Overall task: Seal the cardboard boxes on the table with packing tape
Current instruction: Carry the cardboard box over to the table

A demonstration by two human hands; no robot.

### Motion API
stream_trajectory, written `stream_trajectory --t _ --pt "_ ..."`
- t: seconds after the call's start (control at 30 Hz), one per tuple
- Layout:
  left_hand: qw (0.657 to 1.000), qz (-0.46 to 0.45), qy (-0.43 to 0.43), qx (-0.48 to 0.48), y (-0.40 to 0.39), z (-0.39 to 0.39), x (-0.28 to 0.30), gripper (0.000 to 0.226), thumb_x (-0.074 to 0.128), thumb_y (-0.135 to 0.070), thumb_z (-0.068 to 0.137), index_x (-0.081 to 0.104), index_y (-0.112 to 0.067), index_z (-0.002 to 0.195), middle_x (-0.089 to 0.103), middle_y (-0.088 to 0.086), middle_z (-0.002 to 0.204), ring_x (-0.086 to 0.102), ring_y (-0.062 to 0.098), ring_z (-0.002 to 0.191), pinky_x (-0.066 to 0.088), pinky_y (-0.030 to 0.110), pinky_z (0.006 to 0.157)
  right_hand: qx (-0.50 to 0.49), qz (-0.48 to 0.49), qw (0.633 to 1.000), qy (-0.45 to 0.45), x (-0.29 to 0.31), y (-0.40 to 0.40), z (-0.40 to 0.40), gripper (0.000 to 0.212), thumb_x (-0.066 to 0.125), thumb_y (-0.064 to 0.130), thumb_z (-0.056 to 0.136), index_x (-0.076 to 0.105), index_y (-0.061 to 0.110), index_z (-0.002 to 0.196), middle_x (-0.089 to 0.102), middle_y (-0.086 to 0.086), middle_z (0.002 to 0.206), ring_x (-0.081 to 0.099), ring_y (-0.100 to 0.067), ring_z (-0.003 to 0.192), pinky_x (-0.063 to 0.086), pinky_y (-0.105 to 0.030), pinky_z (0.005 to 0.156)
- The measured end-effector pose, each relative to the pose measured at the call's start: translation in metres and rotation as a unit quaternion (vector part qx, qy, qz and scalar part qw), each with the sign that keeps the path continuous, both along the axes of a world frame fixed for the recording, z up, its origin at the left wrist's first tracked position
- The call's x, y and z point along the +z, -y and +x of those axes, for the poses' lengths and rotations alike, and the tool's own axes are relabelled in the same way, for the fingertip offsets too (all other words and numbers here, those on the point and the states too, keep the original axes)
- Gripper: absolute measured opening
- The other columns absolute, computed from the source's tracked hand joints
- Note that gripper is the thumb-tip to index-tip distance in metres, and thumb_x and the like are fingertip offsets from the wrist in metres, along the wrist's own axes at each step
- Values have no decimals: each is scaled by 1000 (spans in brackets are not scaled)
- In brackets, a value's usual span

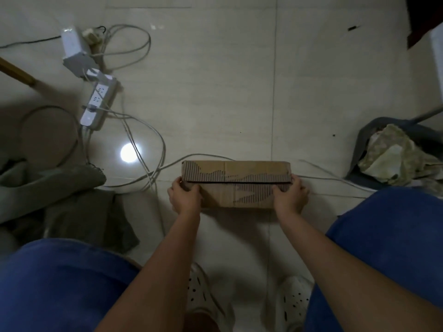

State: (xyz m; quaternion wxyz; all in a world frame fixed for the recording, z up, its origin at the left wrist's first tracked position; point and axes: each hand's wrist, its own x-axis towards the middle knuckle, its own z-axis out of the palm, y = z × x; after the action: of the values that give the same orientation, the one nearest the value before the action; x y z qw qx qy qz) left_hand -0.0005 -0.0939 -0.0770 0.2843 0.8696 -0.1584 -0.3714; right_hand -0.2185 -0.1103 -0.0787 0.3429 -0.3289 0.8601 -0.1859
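A: State the box position.

B: The box (236,183) lies on the tiled floor (215,92), long axis left to right, between the person's knees. A power strip (97,104) sits toward 10 o'clock of it, a cable (158,168) runs past its far-left corner, and a basket (395,154) sits toward 2 o'clock. No tape is in view.

A: State each hand.

B: Left hand (184,196): fingers curled round the left end, thumb on the near face. Right hand (290,196): fingers curled round the right end, at 3 o'clock of the box. Both hold it.

A: Handling properties?

B: Judged light, since a grip at the ends alone appears enough. Corrugated board is stiff along the edges and soft mid-panel. The outer paper is torn away in patches, exposing the ribs, so tape may bond poorly there. The top flap edge runs along the length and looks unsealed.

A: Recommended hold?

B: Grip the short ends or corners. Avoid pressing the centre of the long faces, which may buckle.
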Motion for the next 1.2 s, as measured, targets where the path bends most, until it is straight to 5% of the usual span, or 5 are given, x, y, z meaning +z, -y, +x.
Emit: stream_trajectory --t 0.33,0.93,1.03,1.2 --pt "999 -9 24 -22 35 15 101 52 67 -21 88 48 -23 136 42 3 137 47 26 126 40 52 109 -2 -9 1000 13 112 33 10 56 69 21 87 44 16 137 41 -20 135 41 -39 121 35 -39 102" --pt "999 -37 25 -16 57 112 517 47 70 -17 83 53 -20 127 47 7 127 52 29 116 42 50 106 32 -35 998 32 537 56 96 51 63 21 92 43 16 139 42 -20 133 45 -37 119 41 -45 103" --pt "998 -51 27 -32 70 124 570 49 72 -17 81 54 -17 127 49 9 123 54 31 113 47 43 99 35 -57 998 18 591 67 103 49 61 22 93 43 16 138 44 -20 133 45 -36 119 42 -44 102" --pt "996 -80 19 -44 104 132 625 49 71 -18 82 53 -19 127 50 10 128 52 32 119 44 53 103 31 -74 997 9 647 95 110 49 59 24 94 42 18 140 39 -18 136 45 -37 119 43 -48 101"
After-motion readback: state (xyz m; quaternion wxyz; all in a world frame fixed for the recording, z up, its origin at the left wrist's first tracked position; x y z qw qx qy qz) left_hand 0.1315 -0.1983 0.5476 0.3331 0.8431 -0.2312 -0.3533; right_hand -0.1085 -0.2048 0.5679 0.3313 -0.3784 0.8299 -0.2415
